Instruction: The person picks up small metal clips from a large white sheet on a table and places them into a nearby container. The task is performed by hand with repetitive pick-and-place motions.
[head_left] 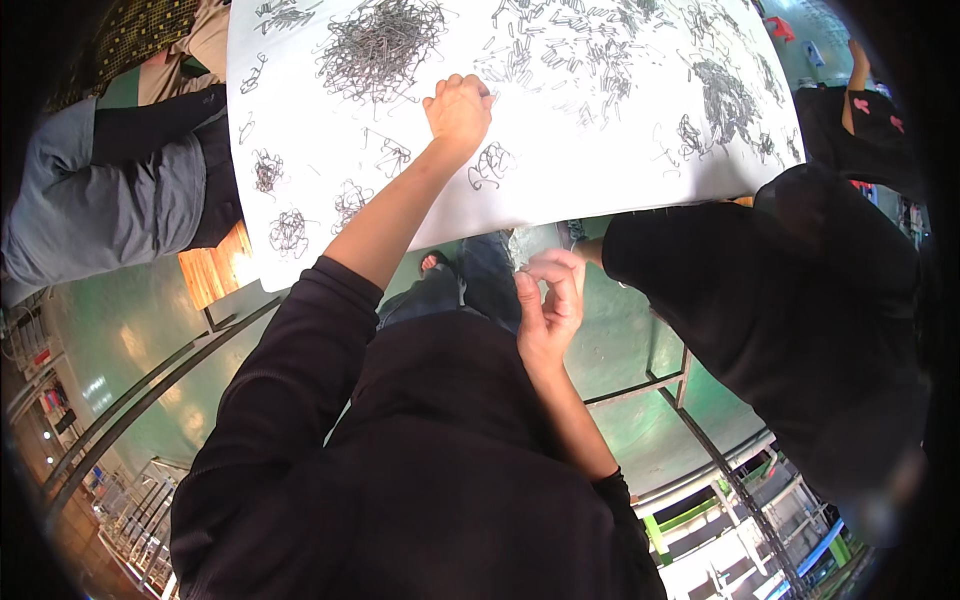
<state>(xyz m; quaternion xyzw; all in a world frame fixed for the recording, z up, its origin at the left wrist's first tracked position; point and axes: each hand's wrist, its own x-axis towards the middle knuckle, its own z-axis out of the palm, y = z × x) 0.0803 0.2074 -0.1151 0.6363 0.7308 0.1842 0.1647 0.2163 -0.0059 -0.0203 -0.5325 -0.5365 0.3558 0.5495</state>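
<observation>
your left hand (459,108) is closed in a loose fist, knuckles up, pressed down on the white table (590,170) among loose wire clips; whether anything sits inside the fist, you cannot tell from here. your right hand (550,295) is held back near your chest, below the table's near edge, thumb and fingertips pinched together on something too small to make out, probably one of the same clips. the relation that counts: the big dense heap of wire clips (378,45) lies just beyond and to the left of your left fist, nearly touching it, while the right hand is well apart from every pile, so the left arm is plainly the nearer one. the extended forearm runs on a diagonal from your shoulder up toward the heap. small sorted tangles (290,232) lie in a loose row near the table's left edge, and one small cluster (490,165) sits just beside your left wrist. clips look like thin bent grey metal wire, springy, prone to hooking together; scattered singles lie at every angle, no common long axis. tabletop is smooth, matt white. a second person in dark clothing (790,300) stands close on your right; another in grey (100,200) sits at the left.
</observation>
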